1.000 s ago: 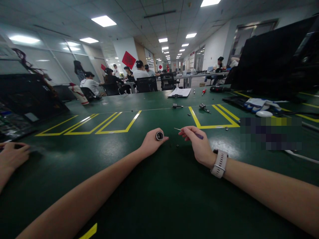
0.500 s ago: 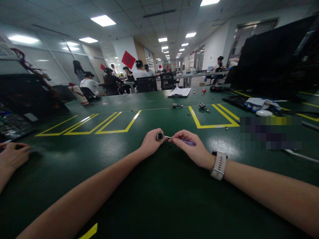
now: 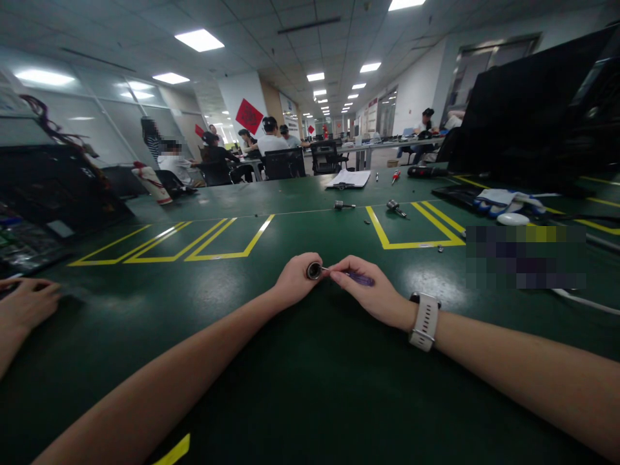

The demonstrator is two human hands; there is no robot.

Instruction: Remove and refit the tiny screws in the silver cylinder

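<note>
purple handle partly behind right hand

I count one left hand and one right hand here, and one hand from somebody else. There is one round metal piece, one purple screwdriver and one watch. On the one green table I see two metal bits with stems, one clipboard, one little red tool and one white oval thing.
</note>
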